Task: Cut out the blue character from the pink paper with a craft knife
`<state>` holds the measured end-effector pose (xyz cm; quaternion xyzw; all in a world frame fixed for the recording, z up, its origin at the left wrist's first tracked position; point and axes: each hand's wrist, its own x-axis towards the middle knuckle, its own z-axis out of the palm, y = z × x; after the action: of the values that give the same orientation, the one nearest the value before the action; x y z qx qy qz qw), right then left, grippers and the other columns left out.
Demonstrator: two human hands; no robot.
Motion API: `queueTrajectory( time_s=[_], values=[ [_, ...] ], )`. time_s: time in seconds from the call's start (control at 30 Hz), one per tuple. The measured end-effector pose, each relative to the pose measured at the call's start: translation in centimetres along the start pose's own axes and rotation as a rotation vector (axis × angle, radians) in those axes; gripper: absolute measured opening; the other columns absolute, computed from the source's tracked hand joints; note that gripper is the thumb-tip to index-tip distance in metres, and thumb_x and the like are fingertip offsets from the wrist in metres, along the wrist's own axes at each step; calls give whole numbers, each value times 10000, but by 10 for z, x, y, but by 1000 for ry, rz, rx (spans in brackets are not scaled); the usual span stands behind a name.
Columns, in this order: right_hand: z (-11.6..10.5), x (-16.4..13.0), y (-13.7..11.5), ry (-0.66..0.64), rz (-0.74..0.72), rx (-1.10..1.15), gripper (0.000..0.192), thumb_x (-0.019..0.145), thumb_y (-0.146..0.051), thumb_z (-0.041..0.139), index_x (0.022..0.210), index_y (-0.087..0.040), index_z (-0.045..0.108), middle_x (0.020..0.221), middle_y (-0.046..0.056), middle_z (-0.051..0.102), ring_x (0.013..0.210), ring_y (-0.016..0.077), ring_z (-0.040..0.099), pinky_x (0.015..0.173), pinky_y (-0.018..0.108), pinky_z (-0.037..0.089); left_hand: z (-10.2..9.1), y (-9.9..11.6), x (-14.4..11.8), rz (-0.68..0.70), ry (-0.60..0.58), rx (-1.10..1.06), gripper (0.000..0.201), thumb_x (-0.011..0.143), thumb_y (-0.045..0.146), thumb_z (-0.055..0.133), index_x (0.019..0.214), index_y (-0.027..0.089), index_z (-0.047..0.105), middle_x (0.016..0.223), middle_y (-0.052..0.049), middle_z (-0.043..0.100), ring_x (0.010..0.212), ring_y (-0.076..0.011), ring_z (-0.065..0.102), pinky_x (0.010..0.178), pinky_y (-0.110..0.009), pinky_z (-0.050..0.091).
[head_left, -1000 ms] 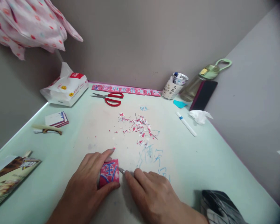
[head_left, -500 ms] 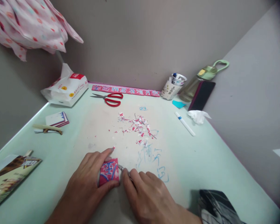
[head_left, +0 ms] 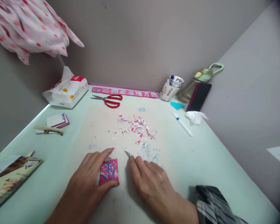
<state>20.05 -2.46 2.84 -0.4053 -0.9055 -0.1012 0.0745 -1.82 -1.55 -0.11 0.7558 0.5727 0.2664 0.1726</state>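
Note:
My left hand (head_left: 91, 177) lies at the front of the table, its thumb and forefinger closed round a small red square piece (head_left: 109, 171) that bears a blue and white character. The piece rests flat on the tabletop. To the right, my right hand (head_left: 151, 180) grips a craft knife (head_left: 128, 153) like a pen, and most of its handle is hidden in the fingers. The blade tip points up and left, apart from the red piece. Beyond both hands lie red and white shavings (head_left: 140, 126).
Red-handled scissors (head_left: 113, 101) lie before a row of red character tiles (head_left: 126, 92) along the wall. At left are a tissue pack (head_left: 68, 90), small cards (head_left: 57, 119) and a snack packet (head_left: 11, 177). At right stand a pen cup (head_left: 170, 90), bottle (head_left: 189, 88), phone (head_left: 199, 97) and white marker (head_left: 182, 124).
My right hand has drawn the knife away from the red piece's right edge, upward and to the right. My left hand keeps its hold on the piece.

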Motion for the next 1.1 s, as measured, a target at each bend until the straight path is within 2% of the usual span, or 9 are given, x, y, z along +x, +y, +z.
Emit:
queueTrajectory(
  time_s=[0.13,0.23,0.3,0.4,0.5,0.6,0.7,0.93,1.1],
  values=[
    [7,1,7,16,99,194,402,848,6,515,1238,-82,561,888,79,656,661,187,579,573,307,433,1,1,2,-17,21,-14,621,781,336,759,1349,319,508,1175,-21,712,1089,-283,681,922,-455,583],
    [4,6,11,77,279,635,277,980,-107,442,1205,-136,601,902,61,654,685,160,591,606,284,452,-1,2,1,-18,34,-34,590,832,354,715,1369,351,472,1202,-11,697,1104,-258,686,913,-416,592],
    [-2,11,13,70,415,998,245,1029,-208,406,1131,-157,623,803,13,613,644,134,559,616,267,459,-1,3,-1,-22,31,-48,604,862,374,692,1405,376,427,1224,-2,679,1117,-238,682,932,-398,587],
    [-8,19,17,47,546,1357,208,995,-336,510,1002,-157,618,736,-31,537,624,112,481,599,242,422,-1,7,-4,11,47,-49,654,877,402,683,1451,390,369,1230,-3,670,1128,-234,675,946,-387,585],
    [-9,23,16,-11,618,1534,308,847,-429,732,827,-167,572,721,-51,488,650,104,423,581,227,369,0,13,-6,108,73,-18,647,905,413,655,1472,367,347,1209,-19,684,1103,-230,686,914,-357,601],
    [-7,22,11,-127,655,1587,388,801,-394,796,701,-185,484,638,-86,386,599,85,329,528,219,281,1,19,-6,233,129,47,590,941,463,600,1459,316,358,1177,-51,701,1068,-239,698,886,-345,612],
    [-4,19,8,-175,618,1579,339,877,-318,711,683,-185,467,627,-85,345,597,87,288,525,234,240,1,23,-5,308,183,114,514,976,483,533,1423,273,389,1140,-79,713,1026,-239,710,838,-316,621],
    [-2,15,16,-165,491,1590,347,964,-414,589,727,-162,564,667,-32,484,643,115,400,606,255,324,5,20,-5,335,207,115,501,992,406,521,1447,239,394,1196,-82,700,1071,-210,691,903,-280,597],
    [-7,19,20,-171,452,1616,355,968,-406,580,710,-163,598,608,-48,451,569,96,355,573,245,308,7,17,-7,309,180,46,534,958,354,577,1454,269,399,1213,-64,691,1111,-200,681,938,-268,582]
  ],
)
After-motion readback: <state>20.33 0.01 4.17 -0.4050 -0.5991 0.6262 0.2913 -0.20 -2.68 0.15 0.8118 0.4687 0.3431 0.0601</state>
